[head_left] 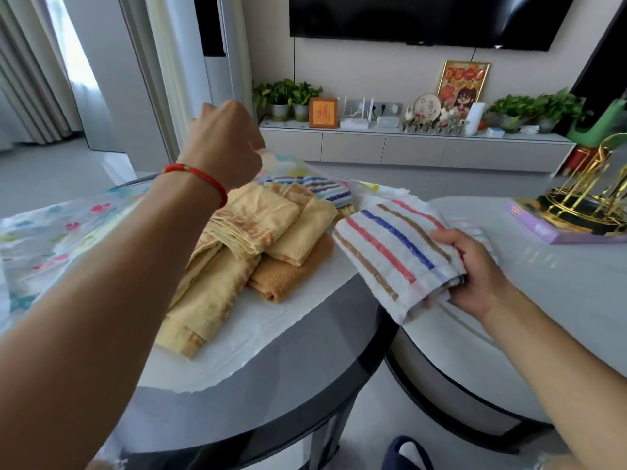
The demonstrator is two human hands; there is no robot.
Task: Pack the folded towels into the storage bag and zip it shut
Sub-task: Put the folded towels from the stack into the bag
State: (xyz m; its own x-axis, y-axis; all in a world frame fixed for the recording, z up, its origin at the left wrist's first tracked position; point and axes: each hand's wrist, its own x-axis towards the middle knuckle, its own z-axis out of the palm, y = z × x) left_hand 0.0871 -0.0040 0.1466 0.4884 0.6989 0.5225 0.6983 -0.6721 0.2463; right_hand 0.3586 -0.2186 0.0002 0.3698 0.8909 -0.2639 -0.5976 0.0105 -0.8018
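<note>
A round grey worktop carries the bag, lying open. Yellow towels sit stacked on its white lining. Left hand pinches the raised flap; fingertips hidden. Right hand grips a striped towel near the worktop edge.

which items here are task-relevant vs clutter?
Job: striped towel in right hand; yellow towels; storage bag, flap lifted by left hand.
Clutter: gold rack, purple box, plants, TV.
</note>
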